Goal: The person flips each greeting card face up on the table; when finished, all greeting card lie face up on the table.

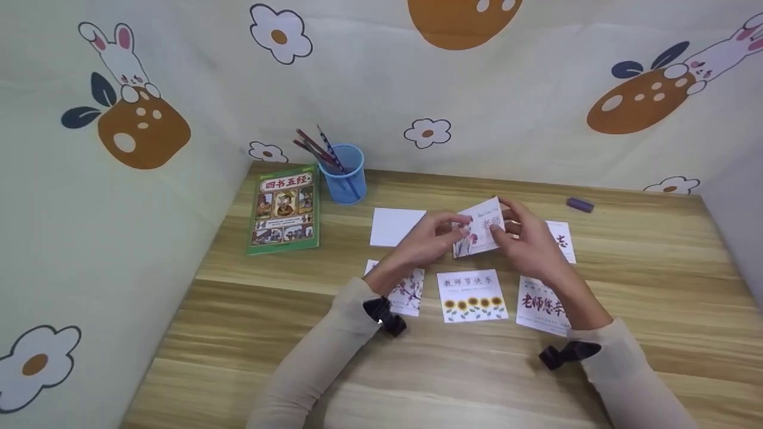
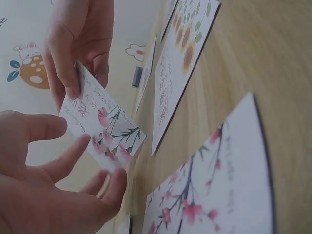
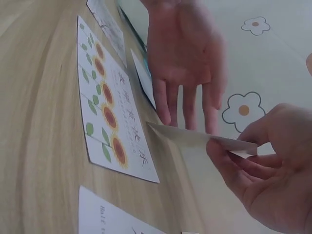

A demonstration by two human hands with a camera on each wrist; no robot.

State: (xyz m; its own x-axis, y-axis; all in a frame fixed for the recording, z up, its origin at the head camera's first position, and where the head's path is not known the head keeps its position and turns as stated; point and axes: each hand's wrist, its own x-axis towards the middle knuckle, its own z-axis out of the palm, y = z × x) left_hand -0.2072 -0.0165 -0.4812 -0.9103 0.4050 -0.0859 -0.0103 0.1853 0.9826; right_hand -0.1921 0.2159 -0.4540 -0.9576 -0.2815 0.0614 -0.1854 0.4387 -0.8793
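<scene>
My right hand (image 1: 530, 244) pinches a white card (image 1: 484, 229) between thumb and fingers, raised above the table. Pink flowers and red characters are printed on the card. At its other edge is my left hand (image 1: 424, 241), whose fingers are loosely extended, fingertips right at the card in the left wrist view. Below lies a sunflower card (image 1: 473, 298). A blossom card (image 1: 408, 295) is partly covered by the left forearm. Red-lettered cards lie on the right, one (image 1: 541, 307) in front and another (image 1: 563, 238) behind, both partly hidden by the right arm.
A blank white card (image 1: 393, 225) lies behind the left hand. Farther left are a green-edged book (image 1: 285, 211) and a blue cup (image 1: 347, 182) with several pencils. A small dark purple block (image 1: 580, 205) sits at the back right. Patterned cloth (image 1: 357, 89) borders the table.
</scene>
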